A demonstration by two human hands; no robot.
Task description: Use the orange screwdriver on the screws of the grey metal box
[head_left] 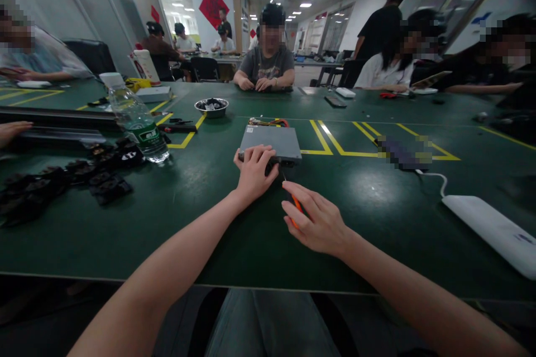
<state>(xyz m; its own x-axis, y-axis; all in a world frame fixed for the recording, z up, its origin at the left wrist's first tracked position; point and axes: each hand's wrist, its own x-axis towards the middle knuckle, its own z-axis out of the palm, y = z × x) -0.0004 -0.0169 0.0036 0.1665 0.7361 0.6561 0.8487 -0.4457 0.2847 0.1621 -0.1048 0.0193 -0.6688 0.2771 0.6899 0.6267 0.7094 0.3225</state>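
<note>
A grey metal power supply unit [274,142] lies flat on the green table, with a small white label on its top and a bundle of coloured wires at its far side. Over its near left corner, my left hand [256,170] grips the box, fingers on the top and thumb at the front face. My right hand [314,217] is closed around an orange and black screwdriver [296,206]. The screwdriver's thin shaft points up toward the front face of the unit; whether the tip touches it I cannot tell.
Left of me stand a water bottle [142,122] and a pile of black parts [104,175]. Beyond are a metal bowl [211,107] and a dark tool [180,128]. On the right, a phone [402,152] is cabled to a white power bank [489,228]. A person [270,61] sits opposite.
</note>
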